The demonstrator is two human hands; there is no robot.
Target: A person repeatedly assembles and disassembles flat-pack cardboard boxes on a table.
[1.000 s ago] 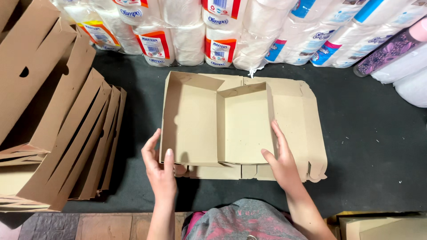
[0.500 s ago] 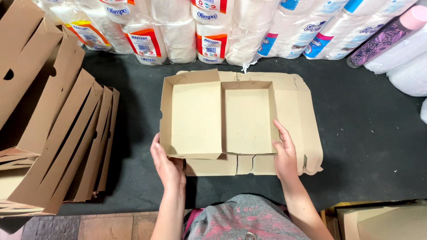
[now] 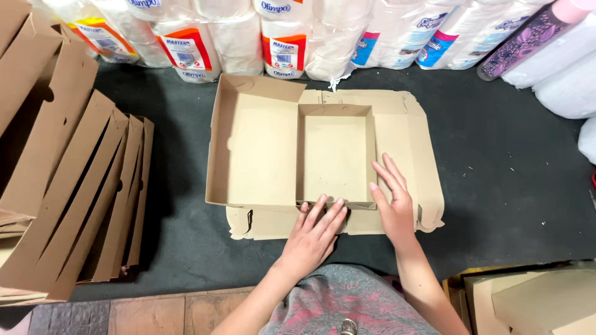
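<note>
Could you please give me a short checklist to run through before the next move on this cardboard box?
1. Left hand on the near flap, fingers touching the box's near wall: ok.
2. Right hand flat on the right panel: ok.
3. Inner compartment walls upright on all four sides: ok.
4. Left side wall of the box raised: ok.
5. Right panel folded up: not ok, it lies flat on the dark mat.
6. Near flap locked into the wall: cannot tell, the hands cover the joint.
</note>
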